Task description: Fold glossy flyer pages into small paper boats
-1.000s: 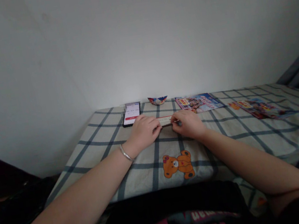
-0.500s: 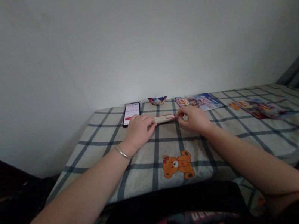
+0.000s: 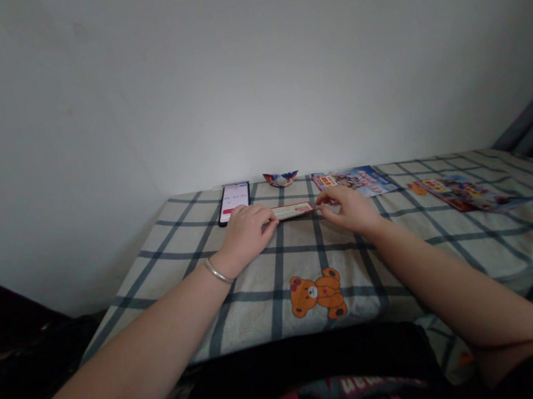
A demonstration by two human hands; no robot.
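Hands spread to the ends of a folded paper strip (image 3: 293, 211)

A second ago both hands sat close together over the strip; now the left hand (image 3: 250, 230) is at its left end and the right hand (image 3: 347, 209) has drawn out to its right tip, so more of the red-edged face shows between them. The strip lies on the checked cloth (image 3: 300, 255), just right of the phone (image 3: 234, 196). The left hand is closed, thumb against fingers on the strip. The right hand is loosely curled, thumb and forefinger nearly together by the tip; whether they grip it cannot be told.

The left fingers hide the strip's left end and lap the phone's lower edge. The strip's print is too small to read. The right hand covers a corner of the nearer leaflet (image 3: 368, 182), and the layers of the boat-shaped paper (image 3: 281, 179) by the wall are hard to make out.
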